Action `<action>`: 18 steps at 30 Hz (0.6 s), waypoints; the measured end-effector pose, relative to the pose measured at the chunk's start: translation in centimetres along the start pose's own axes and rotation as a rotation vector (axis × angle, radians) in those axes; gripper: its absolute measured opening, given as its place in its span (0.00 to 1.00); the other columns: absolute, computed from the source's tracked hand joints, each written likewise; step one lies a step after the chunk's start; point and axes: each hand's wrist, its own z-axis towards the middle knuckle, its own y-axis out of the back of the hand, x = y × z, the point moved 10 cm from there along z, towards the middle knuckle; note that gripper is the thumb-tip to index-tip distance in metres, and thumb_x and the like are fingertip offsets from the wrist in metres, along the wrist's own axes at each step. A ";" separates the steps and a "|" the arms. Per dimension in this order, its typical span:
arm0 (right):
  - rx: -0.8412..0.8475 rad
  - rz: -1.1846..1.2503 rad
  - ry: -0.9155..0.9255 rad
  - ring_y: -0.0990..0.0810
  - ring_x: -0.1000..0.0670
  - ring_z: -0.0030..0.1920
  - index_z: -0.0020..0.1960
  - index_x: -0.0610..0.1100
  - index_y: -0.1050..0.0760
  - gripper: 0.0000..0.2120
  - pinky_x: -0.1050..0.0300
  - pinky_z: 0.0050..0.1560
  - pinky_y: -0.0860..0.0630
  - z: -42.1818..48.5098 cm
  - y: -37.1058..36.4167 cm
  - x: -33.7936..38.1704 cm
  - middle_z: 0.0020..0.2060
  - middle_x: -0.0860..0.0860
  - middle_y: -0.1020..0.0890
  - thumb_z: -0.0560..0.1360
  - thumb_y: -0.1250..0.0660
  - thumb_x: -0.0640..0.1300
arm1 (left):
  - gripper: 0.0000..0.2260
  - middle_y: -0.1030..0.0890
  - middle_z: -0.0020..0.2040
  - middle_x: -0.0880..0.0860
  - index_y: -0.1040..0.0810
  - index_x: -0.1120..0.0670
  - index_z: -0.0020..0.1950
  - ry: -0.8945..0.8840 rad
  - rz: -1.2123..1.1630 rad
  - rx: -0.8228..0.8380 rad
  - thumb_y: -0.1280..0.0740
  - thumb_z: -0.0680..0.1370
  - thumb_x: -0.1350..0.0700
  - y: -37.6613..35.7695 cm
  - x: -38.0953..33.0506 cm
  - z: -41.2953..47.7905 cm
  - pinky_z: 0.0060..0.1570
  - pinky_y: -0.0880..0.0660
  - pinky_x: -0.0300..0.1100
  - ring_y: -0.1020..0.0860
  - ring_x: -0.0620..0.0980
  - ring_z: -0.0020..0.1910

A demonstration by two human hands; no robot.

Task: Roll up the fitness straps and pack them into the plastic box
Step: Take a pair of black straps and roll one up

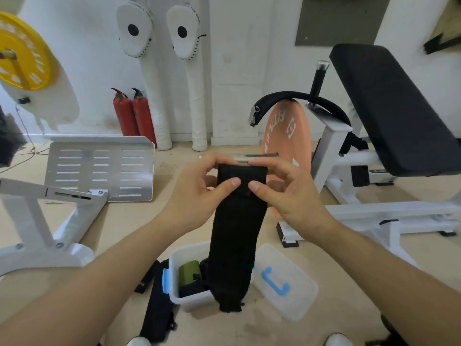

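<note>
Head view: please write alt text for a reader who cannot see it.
The left hand and right hand pinch the top end of a black strap that hangs down in front of an open plastic box on the floor. A green roll lies in the box; the lid lies beside it.

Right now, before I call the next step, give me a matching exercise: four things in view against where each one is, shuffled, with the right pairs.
Things
1. mid-frame black strap
2. green roll
3. lid
4. lower-left black strap

Places
A. on the floor, right of the plastic box
B. pinched at its top by the left hand and right hand
C. on the floor, left of the box
D. inside the box

Pairs: 1-B, 2-D, 3-A, 4-C
</note>
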 end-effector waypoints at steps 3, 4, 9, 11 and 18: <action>0.003 -0.070 0.070 0.14 0.42 0.45 0.59 0.42 0.20 0.13 0.38 0.48 0.16 0.1 0.1 0.8 0.50 0.46 0.16 0.75 0.27 0.33 | 0.11 0.19 0.51 0.45 0.21 0.48 0.55 -0.050 0.054 0.016 0.27 0.78 0.61 -0.1 -0.5 -0.2 0.46 0.16 0.52 0.16 0.52 0.50; -0.004 -0.086 0.091 0.14 0.42 0.45 0.57 0.42 0.19 0.13 0.38 0.47 0.17 0.1 0.3 1.1 0.49 0.46 0.16 0.75 0.27 0.32 | 0.10 0.19 0.51 0.46 0.21 0.48 0.55 -0.019 0.027 0.030 0.26 0.77 0.60 -0.2 -0.3 -0.2 0.46 0.16 0.51 0.16 0.53 0.50; -0.017 -0.138 0.188 0.15 0.41 0.45 0.53 0.37 0.19 0.11 0.38 0.46 0.18 -0.5 0.5 1.8 0.45 0.42 0.16 0.73 0.27 0.28 | 0.13 0.16 0.52 0.52 0.19 0.52 0.59 0.302 -0.233 0.164 0.33 0.80 0.46 -1.6 1.7 -0.5 0.53 0.18 0.47 0.15 0.54 0.53; 0.010 -0.198 0.254 0.16 0.46 0.50 0.53 0.34 0.19 0.10 0.41 0.48 0.18 -0.7 0.1 2.4 0.49 0.44 0.16 0.72 0.27 0.27 | 0.16 0.15 0.56 0.50 0.19 0.50 0.63 0.308 -0.154 0.221 0.38 0.82 0.44 -2.2 1.6 -0.7 0.58 0.20 0.46 0.16 0.51 0.57; 0.065 -0.250 0.294 0.17 0.46 0.53 0.51 0.35 0.18 0.11 0.42 0.47 0.18 -0.7 -0.2 2.2 0.51 0.42 0.17 0.71 0.26 0.27 | 0.10 0.15 0.55 0.56 0.19 0.51 0.62 0.346 -0.182 0.205 0.34 0.82 0.52 -2.7 1.8 -1.3 0.51 0.18 0.42 0.15 0.51 0.54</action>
